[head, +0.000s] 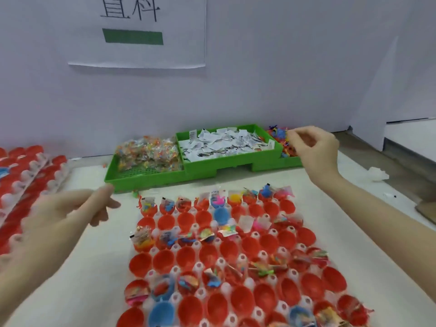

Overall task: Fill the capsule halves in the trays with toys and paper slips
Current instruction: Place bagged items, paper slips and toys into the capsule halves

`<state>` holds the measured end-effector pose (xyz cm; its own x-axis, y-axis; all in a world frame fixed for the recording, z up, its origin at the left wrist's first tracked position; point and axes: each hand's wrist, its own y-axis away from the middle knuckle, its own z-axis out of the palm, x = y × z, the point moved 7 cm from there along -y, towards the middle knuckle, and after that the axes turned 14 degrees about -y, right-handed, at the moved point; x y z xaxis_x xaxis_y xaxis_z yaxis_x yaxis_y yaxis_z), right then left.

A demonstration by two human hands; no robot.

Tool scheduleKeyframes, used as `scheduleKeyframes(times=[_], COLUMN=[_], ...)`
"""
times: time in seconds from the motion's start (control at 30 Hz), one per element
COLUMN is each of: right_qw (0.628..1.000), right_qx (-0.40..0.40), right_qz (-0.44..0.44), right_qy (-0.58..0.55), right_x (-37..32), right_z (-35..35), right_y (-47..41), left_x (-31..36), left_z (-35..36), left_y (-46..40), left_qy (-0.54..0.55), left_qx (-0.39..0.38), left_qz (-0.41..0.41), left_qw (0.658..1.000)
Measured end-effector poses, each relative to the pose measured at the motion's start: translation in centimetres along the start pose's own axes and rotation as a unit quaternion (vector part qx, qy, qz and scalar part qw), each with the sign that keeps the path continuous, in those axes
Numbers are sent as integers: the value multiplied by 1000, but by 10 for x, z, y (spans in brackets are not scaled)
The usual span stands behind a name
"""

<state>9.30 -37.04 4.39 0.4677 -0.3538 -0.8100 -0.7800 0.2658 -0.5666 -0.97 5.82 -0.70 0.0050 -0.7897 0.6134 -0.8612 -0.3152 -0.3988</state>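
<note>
Right hand [313, 147] hovers over the loose toys [279, 134] at the far right of the green bins [236, 165], its fingertips pinched together; whether the grip holds a toy cannot be told. Left hand [70, 208] hangs relaxed and empty above the worktop [99, 237], left of the tray [236, 263]. Many red capsule halves [186, 219] sit unfilled; others hold bagged toys. Slips [219, 142] lie in the middle bin. Risk: a loosely pinched toy may drop between cells, or land in a half already filled.
</note>
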Motion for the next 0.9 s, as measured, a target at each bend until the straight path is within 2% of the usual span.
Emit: scheduleKeyframes(times=[0.07, 0.17, 0.23, 0.3, 0.37, 0.47, 0.57, 0.7, 0.8, 0.9], right_qw=[993, 959, 938, 918, 903, 914, 927, 951, 961, 958], right_qx=[30, -64, -140, -196, -213, -168, -141, -74, -18, -13], right_qz=[65, 138, 165, 206, 241, 260, 231, 150, 123, 105], right_qy=[90, 238, 271, 275, 285, 263, 260, 258, 246, 268], right_x=[48, 101, 117, 128, 137, 144, 145, 135, 127, 121], right_z=[-8, 1, 15, 29, 37, 41, 40, 31, 24, 25], right_y=[-28, -56, -64, -67, -68, -73, -79, -86, -90, -91], left_x=[31, 29, 21, 22, 16, 9, 14, 18, 18, 14], left_z=[21, 57, 76, 91, 106, 125, 134, 132, 133, 138], left_y=[-18, -66, -82, -96, -105, -110, -116, -122, -122, -121], left_qy=[28, 18, -30, -101, -150, -232, -285, -243, -228, -234], left_qx=[-47, -71, -86, -94, -121, -177, -150, -89, -77, -84], left_qz=[-8, -26, -42, -25, -37, -49, -20, -20, -23, -28], left_qw=[998, 997, 995, 990, 980, 955, 946, 966, 970, 968])
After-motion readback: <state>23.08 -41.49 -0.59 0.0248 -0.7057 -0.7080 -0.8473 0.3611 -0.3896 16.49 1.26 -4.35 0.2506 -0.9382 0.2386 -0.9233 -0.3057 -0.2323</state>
